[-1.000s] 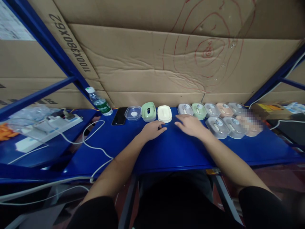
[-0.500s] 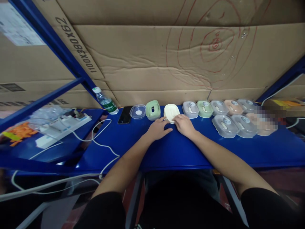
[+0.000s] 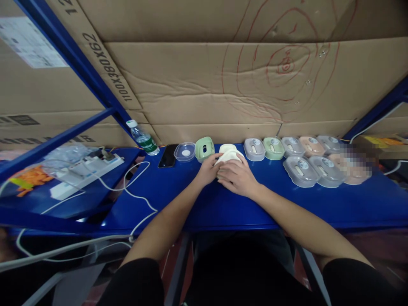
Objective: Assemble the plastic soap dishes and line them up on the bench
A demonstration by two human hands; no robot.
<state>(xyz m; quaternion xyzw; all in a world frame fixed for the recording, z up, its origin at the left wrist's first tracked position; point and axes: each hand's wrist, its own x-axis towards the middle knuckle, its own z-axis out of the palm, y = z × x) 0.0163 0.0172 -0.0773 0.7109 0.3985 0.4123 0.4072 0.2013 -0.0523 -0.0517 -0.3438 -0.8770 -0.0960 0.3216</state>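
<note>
Both hands meet just to the right of the green container, clamped on a cream piece: the left hand grips the edge nearer the green container, and the right hand wraps the farther side, hiding much of it. Another cream part shows behind that piece, also right of the green container. A clear dish sits just left of the green container on the bench; lidded boxes stand farther to its right.
</note>
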